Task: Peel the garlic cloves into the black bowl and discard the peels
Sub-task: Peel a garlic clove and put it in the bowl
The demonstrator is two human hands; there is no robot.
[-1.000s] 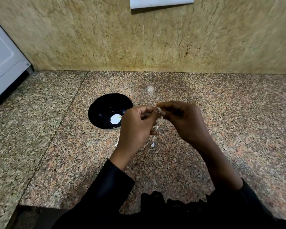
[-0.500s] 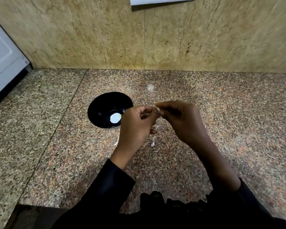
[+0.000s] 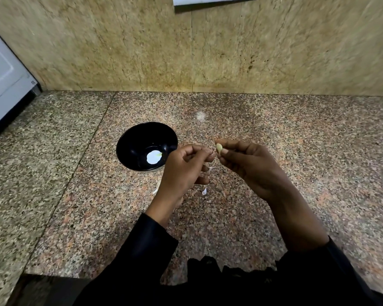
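My right hand [image 3: 250,168] pinches a pale, bare-looking garlic clove [image 3: 219,148] between thumb and forefinger, above the counter. My left hand [image 3: 184,171] hovers just left of it with fingers curled and fingertips pinched together; whether a bit of peel sits in them I cannot tell. The black bowl [image 3: 128,140] stands on the granite counter to the left of both hands, with a bright white patch on its bottom. White peel scraps [image 3: 204,191] lie on the counter below my left hand.
The speckled granite counter [image 3: 296,151] stretches wide to the right and left. A tiled stone wall [image 3: 186,51] closes the back. A white appliance [image 3: 2,80] stands at the far left. The counter's front edge runs near my sleeves.
My hands have drawn apart: the clove, earlier pinched between both hands, now sits in my right hand alone, and my left hand has pulled slightly left.
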